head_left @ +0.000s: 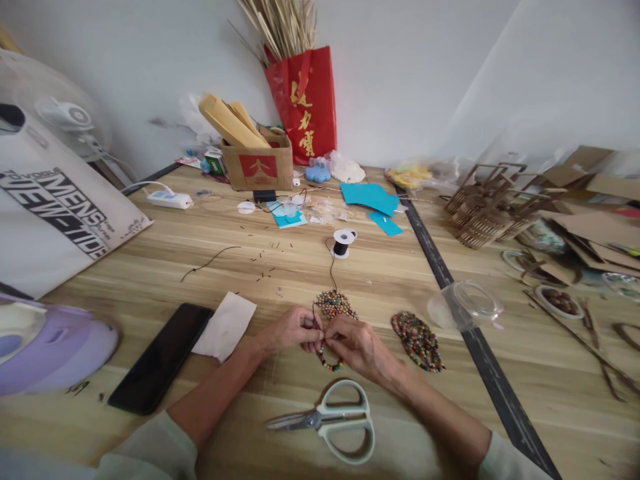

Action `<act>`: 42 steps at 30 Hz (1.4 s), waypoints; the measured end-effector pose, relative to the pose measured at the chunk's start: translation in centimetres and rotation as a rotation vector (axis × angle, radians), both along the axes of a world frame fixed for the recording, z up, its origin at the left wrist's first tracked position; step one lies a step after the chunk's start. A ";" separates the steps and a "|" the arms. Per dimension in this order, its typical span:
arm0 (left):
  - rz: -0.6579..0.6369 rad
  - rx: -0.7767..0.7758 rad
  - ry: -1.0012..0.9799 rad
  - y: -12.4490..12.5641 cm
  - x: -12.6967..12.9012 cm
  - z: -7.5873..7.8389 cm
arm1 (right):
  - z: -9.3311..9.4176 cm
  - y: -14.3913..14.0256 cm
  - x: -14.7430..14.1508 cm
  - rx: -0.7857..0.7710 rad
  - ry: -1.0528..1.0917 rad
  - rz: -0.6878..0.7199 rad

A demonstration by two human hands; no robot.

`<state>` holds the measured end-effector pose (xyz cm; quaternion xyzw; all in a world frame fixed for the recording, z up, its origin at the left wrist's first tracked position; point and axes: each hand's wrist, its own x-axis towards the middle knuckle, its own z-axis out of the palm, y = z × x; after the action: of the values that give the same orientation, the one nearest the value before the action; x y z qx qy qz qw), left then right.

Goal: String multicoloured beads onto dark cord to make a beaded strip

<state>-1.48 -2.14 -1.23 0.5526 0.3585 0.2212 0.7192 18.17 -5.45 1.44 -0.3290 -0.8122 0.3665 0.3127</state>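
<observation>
Phone (160, 360): black, slantwise toward the near left corner of the bench (400, 267), with white paper (225, 327) just beside it.
Left hand (293, 328): fingertips pinching the black cord (331, 272).
Scissors (317, 419): toward the near edge, tips leftward.
Bead strand (331, 367): curved below the meeting fingertips; its length runs from the pinch toward the near edge and slightly right, the right hand (359, 341) being nearer.
Bead heap (336, 303): just beyond the fingertips.
Spool (341, 245): farther toward the far edge.
Right grip: thumb and forefinger closed at the strand's upper end; exact contact hidden.
Bead coil (417, 341): beyond the right forearm, toward the right edge.
</observation>
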 end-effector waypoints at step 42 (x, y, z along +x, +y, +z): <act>0.001 0.017 0.030 -0.3 0.4 1.2 | -1.1 0.9 0.3 -0.584 0.115 -0.059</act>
<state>-1.11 -2.45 0.01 0.5619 0.3679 0.2163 0.7086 18.43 -4.58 0.37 -0.4071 -0.6436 0.5934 0.2608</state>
